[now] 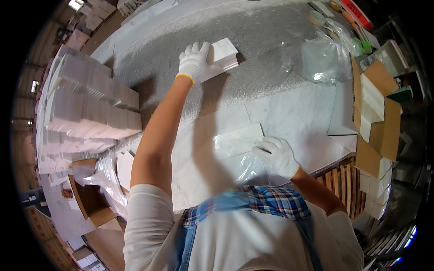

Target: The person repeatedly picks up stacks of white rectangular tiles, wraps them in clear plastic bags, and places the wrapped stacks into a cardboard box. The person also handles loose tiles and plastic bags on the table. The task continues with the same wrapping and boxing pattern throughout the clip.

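My left hand (193, 62), in a white knit glove with a yellow cuff, reaches far out and lies over the left end of a small stack of white tiles (223, 49). Its fingers are spread, and the thumb runs along the near side. Closer to my body, a flat white tile (239, 140) lies partly under or inside clear plastic film (247, 167). At the tile's right edge is my right hand (276, 157), gloved the same way, with bent fingers closed on the corner of tile and film. The fingertips' exact hold is partly hidden.
Tall stacks of white tiles (90, 99) line the left. An open carton (92, 207) with plastic stands at lower left, another carton (391, 131) at the right. Clear plastic bags (326, 62) and tape rolls (316, 18) lie at the far right. A wooden pallet (343, 183) shows below.
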A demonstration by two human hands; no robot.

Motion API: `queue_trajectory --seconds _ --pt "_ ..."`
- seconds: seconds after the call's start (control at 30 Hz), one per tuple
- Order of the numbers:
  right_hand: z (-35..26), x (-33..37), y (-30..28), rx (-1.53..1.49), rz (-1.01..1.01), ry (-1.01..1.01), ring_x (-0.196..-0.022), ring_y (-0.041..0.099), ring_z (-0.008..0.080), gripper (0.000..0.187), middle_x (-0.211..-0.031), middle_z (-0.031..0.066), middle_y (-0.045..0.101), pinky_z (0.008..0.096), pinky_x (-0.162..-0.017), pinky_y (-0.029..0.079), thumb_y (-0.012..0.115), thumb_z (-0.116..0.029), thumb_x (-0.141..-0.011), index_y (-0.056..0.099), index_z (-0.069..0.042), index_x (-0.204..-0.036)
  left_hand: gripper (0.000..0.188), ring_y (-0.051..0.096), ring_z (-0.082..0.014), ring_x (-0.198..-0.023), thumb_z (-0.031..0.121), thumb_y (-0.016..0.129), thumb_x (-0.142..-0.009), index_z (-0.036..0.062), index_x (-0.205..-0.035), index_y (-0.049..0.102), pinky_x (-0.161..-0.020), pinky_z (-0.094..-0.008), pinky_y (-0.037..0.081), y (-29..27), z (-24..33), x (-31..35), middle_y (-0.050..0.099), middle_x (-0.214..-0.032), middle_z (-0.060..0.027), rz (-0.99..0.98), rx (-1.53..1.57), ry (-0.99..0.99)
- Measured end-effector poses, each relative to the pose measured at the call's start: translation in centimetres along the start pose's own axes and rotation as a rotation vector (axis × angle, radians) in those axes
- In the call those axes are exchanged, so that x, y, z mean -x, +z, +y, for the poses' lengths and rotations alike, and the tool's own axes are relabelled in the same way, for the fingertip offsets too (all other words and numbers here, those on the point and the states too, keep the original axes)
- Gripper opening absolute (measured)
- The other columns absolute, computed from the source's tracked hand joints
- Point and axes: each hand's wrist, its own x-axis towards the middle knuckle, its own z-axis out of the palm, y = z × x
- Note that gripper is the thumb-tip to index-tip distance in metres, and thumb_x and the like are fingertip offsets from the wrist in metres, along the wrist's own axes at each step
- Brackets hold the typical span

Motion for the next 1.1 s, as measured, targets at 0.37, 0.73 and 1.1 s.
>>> queue_trajectory --seconds 0.37,0.73,1.1 --pt "0.3 -0.3 -0.5 -0.030 0.020 0.019 -0.115 0.062 0.0204 0.028 -0.112 -0.0044 0.068 0.0360 -0.093 0.052 0.067 -0.020 -0.082 0.075 -0.021 -0.108 0.085 0.061 -0.0429 -0.121 0.060 0.083 -0.071 0.0040 -0.130 0.056 -0.105 -0.0482 0.050 1.7 -1.7 -3.7 0.066 -0.125 -0.0250 -0.257 0.113 0.031" --pt "0.2 0.3 0.2 0.000 0.011 0.010 -0.119 0.061 0.0222 0.029 -0.115 -0.0035 0.068 0.0364 -0.096 0.052 0.067 -0.018 -0.082 0.075 -0.021 -0.110 0.067 0.062 -0.0432 -0.107 0.051 0.079 -0.074 0.0007 -0.114 0.060 -0.097 -0.0495 0.050 -1.6 0.9 3.2 0.067 -0.109 -0.0234 -0.002 0.242 0.081" --pt "-1.2 1.3 -0.2 -0.042 0.062 0.067 -0.109 0.066 0.0255 0.029 -0.112 0.0032 0.069 0.0368 -0.091 0.054 0.069 -0.016 -0.083 0.075 -0.016 -0.111 0.097 0.057 -0.0391 -0.121 0.052 0.082 -0.072 0.0024 -0.147 0.047 -0.103 -0.0477 0.047 -2.9 10.9 20.7 0.060 -0.129 -0.0214 -0.360 0.310 0.101"
